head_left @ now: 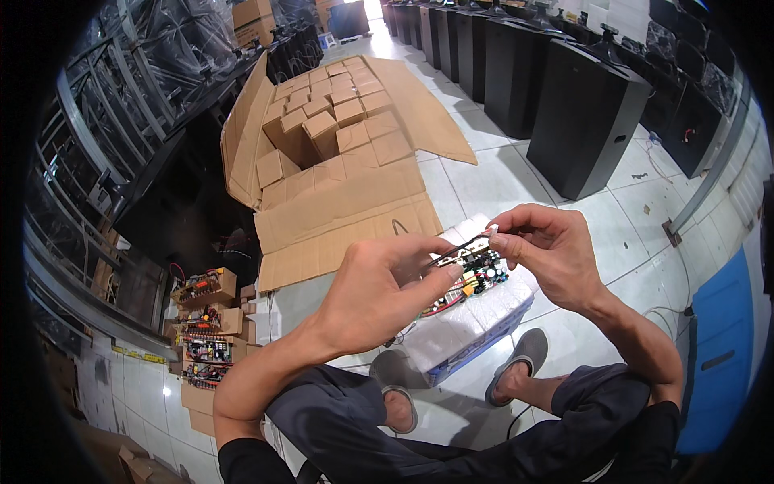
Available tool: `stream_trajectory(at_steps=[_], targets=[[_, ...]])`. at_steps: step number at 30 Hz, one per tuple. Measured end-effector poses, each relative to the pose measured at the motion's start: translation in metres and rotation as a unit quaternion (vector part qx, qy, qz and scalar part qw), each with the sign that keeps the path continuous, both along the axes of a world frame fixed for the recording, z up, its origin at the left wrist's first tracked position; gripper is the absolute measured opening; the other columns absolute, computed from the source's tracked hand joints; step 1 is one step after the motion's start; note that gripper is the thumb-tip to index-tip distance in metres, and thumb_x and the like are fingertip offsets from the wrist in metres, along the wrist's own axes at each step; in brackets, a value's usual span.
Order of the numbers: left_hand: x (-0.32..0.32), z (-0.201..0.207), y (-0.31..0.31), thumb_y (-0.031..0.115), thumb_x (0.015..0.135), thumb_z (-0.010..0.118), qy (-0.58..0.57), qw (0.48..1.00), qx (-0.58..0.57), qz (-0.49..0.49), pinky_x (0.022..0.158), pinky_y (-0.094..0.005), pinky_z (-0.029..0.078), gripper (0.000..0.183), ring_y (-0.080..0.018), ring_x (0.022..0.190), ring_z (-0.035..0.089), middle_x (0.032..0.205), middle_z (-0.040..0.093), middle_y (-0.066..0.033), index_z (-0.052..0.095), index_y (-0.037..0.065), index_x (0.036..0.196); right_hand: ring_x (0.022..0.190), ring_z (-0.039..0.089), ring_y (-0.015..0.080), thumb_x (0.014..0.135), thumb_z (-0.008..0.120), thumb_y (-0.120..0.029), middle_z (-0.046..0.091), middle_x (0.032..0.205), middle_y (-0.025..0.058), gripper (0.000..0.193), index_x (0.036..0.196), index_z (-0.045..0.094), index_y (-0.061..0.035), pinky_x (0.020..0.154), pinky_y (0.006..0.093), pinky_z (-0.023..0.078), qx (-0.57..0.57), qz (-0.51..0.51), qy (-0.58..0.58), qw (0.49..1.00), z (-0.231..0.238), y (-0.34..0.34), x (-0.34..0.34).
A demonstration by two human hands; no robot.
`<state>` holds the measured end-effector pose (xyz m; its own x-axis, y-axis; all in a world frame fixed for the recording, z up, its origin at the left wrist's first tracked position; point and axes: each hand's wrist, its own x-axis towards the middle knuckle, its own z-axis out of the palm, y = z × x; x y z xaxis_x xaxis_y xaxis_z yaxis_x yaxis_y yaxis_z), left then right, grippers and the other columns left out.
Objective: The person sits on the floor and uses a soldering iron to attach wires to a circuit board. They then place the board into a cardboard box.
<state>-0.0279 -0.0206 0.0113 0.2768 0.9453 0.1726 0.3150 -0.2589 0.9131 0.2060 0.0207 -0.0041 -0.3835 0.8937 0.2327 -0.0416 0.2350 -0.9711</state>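
A green circuit board (486, 276) with yellow, black and white parts lies on a white foam-wrapped box (463, 332) between my feet. My left hand (387, 282) is closed at the board's left side, its fingers and thumb around a bundle of dark wires (446, 252). Across the board, my right hand (552, 252) pinches a small white connector (493, 231) at the end of red and black wires. Both hands are just above the board and hide part of it.
A large open carton (339, 189) full of small brown boxes stands ahead. Tall black speaker cabinets (582, 121) line the right. More circuit boards (205, 351) sit on cardboard boxes at left. A blue panel (717, 355) stands at far right, and metal framing (89, 129) at far left.
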Motion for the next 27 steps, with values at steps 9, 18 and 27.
stream_trajectory(at_steps=[9,18,27], targets=[[0.004,0.005,-0.002,0.013,0.098,0.063,-0.006,0.999,-0.032,-0.001,0.062,-0.0257,0.050,0.023,-0.0057,0.070,0.061,0.075,0.071,-0.0062,0.072,-0.006,0.108,0.075,0.061,0.0084,0.089,0.076,-0.011,0.070,0.088,0.0057,0.022,0.103,0.070,0.0035,0.069,0.0243,0.051,0.174,-0.034,-0.094,0.980,-0.009,0.001,-0.001],[0.005,0.004,-0.003,0.013,0.098,0.063,-0.004,1.000,-0.020,0.000,0.061,-0.0252,0.050,0.022,-0.0060,0.069,0.061,0.074,0.071,-0.0060,0.072,-0.005,0.108,0.072,0.061,0.0096,0.086,0.078,-0.012,0.069,0.086,0.0061,0.022,0.100,0.070,0.0024,0.065,0.0245,0.051,0.208,-0.048,-0.100,0.972,-0.010,0.000,0.000],[-0.004,0.007,-0.004,0.014,0.098,0.063,0.001,1.000,-0.029,0.002,0.060,-0.0238,0.048,0.022,-0.0056,0.069,0.060,0.077,0.070,-0.0053,0.072,-0.005,0.107,0.074,0.063,0.0105,0.086,0.078,-0.012,0.070,0.087,0.0069,0.022,0.100,0.069,0.0026,0.066,0.0247,0.052,0.205,-0.043,-0.106,0.972,-0.006,-0.001,-0.008]])
